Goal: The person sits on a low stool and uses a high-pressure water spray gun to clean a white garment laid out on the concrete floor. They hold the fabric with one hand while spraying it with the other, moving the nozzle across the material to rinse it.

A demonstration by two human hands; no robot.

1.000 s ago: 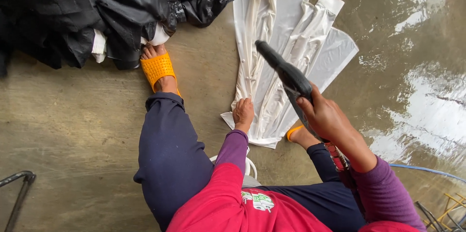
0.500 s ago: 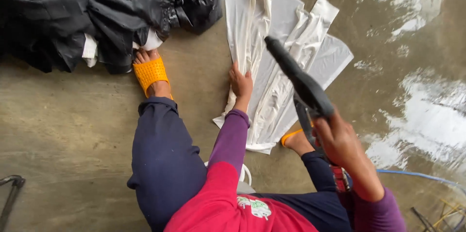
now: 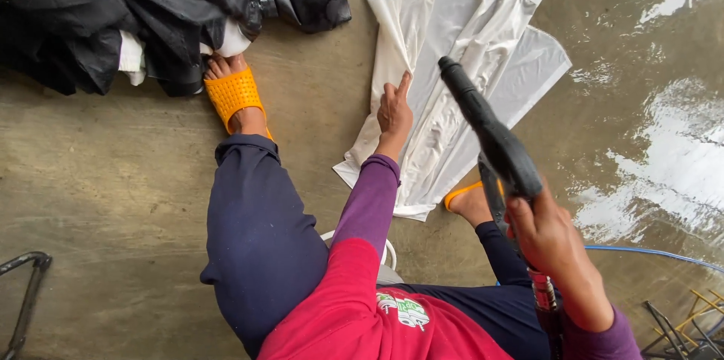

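Note:
A wet white garment (image 3: 460, 73) lies spread on the concrete floor in front of me. My left hand (image 3: 394, 110) reaches forward onto its left edge, fingers apart and pointing away, pressing or touching the cloth. My right hand (image 3: 547, 235) grips the handle of a black spray gun (image 3: 489, 130) whose barrel angles up and left over the white garment. A red fitting (image 3: 544, 296) joins the gun's base near my wrist. I sit with my legs apart, in orange sandals (image 3: 234, 96).
A heap of black wet clothing (image 3: 151, 6) lies at the top left, touching my left foot. A blue hose (image 3: 648, 253) runs off to the right. Puddles shine on the floor at right. Metal frames stand at the bottom left (image 3: 26, 292) and bottom right (image 3: 686, 326).
My left hand has slid forward along the white garment's left edge, from its lower corner to higher up. My right hand drew the spray gun back and to the right.

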